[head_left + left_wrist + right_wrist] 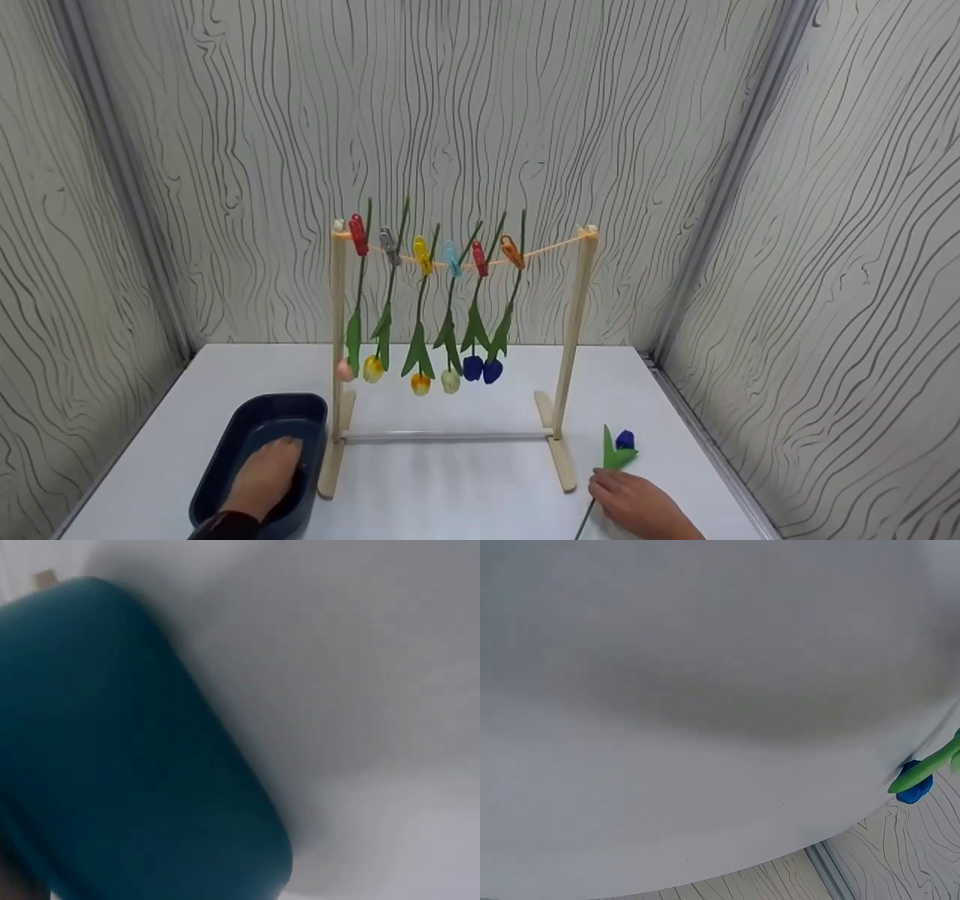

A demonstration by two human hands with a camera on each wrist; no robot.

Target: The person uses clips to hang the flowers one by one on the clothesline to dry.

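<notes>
My left hand (268,470) reaches down into a dark blue tub (214,466), its fingertips hidden from the head camera. The tub's outer wall (135,735) fills much of the left wrist view. At the front right, my right hand (637,504) pinches the green stem of an artificial blue tulip (625,439), below its leaves. That flower's blue head (915,791) shows at the edge of the right wrist view. Between the hands stands a wooden rack (574,337) with an orange string (555,246). Several tulips hang from it head down, held by coloured clothespins such as a yellow one (422,255).
The hanging tulips include pink, yellow-orange, whitish and blue heads, among them a blue one (492,371) on the right. Wooden feet (562,465) and a clear crossbar (450,435) support the rack on the white table (450,495). Wood-grain panels (480,112) enclose the back and sides.
</notes>
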